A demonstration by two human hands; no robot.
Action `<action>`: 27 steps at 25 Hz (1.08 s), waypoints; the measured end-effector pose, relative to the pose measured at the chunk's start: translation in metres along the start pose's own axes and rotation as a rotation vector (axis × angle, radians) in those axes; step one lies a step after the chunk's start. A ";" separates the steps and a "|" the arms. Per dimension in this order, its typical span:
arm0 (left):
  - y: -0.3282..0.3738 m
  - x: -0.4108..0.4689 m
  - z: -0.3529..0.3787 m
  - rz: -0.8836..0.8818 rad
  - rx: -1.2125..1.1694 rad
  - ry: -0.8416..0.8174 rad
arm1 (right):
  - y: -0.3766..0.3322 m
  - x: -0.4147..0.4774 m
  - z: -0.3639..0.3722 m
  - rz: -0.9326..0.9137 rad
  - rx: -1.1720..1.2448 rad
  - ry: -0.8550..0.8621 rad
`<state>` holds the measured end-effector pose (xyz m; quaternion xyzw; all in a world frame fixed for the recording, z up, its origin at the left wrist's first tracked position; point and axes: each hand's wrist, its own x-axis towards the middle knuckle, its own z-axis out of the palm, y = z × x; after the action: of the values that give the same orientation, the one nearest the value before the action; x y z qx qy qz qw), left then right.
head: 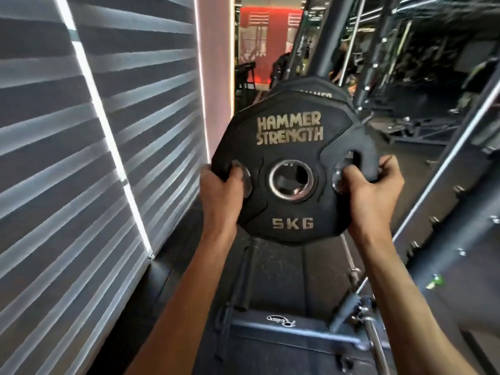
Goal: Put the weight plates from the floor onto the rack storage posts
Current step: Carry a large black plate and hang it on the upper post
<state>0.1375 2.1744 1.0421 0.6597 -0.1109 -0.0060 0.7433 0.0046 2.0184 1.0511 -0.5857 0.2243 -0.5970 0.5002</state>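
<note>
Black rubber covers the 5 kg weight plate (293,169), which is held upright in the air at about chest height, its lettered face toward the camera. The left hand (220,189) grips the left edge, its fingers (233,173) curled shut through the left grip slot; the right hand (372,185) does the same on the right, fingers (349,175) hooked through the right slot. Both hands are closed firmly on the plate.

Directly behind it sits a second plate (313,89), which appears to be already stored, though the post carrying it is hidden. Through the centre hole (291,180) something dark and metallic shows, but whether the post is lined up with it cannot be told.

The main risk, as I judge it, is misalignment: if the hole meets the post tip off-centre, the plate could jam or tilt and twist out of the grip. The fingers poking through the slots could be pinched between the two plates when they close together. The rack frame (443,169) stands close on the right, so the right knuckles could strike it. A dropped plate would fall toward the floor (292,274) near the feet.
</note>
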 end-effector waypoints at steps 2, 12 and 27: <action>0.005 0.002 0.010 0.021 -0.009 -0.084 | -0.003 0.004 -0.007 -0.013 -0.009 0.056; 0.002 0.022 0.031 0.151 0.039 -0.229 | 0.027 0.021 -0.007 0.027 -0.038 0.125; 0.016 0.119 0.086 0.374 0.320 -0.398 | 0.093 0.069 0.033 0.355 -0.078 -0.010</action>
<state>0.2365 2.0734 1.0854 0.7221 -0.3734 0.0193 0.5820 0.0787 1.9326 1.0112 -0.5589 0.3448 -0.4872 0.5757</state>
